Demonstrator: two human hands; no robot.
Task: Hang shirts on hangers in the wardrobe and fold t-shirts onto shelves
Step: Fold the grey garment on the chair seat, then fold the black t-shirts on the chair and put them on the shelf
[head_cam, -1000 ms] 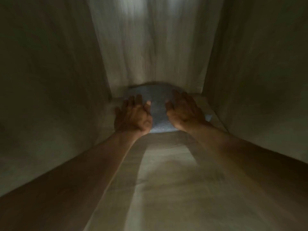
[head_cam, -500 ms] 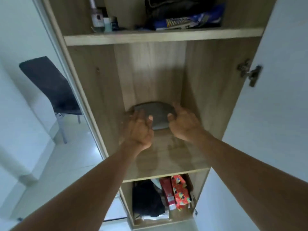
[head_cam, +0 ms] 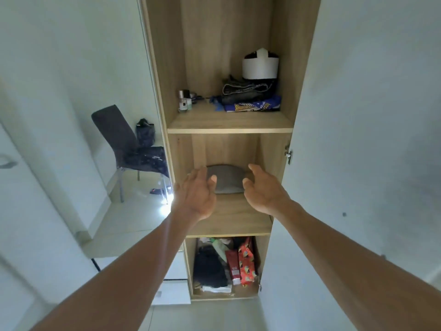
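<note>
A: Taking the folded grey t-shirt (head_cam: 226,181) as the marker and going left to right, what stands where?

B: Far to its left a dark chair (head_cam: 126,144) stands on the floor outside the wardrobe. Just left of the t-shirt and nearer the camera is the person's left hand (head_cam: 196,195), fingers spread and loosely bent, holding nothing. The t-shirt itself lies at the back of the middle shelf (head_cam: 230,218). Just right of it is the right hand (head_cam: 261,189), also spread, fingers a little curled, with nothing in it.

A: Do the hands touch it?

B: They look apart from it, in front of the bundle; in this view the fingertips overlap its ends, so contact cannot be ruled out entirely.

A: How does the t-shirt lie?

B: Its long axis runs left to right, across the shelf, a flat rounded bundle with one long edge facing the hands. It sits beyond and between both hands, about equally near to each.

A: And the step?

B: By the look of it the placing is done; any further move would be a straight reach forward to square it, or a turn away for the next garment
</note>
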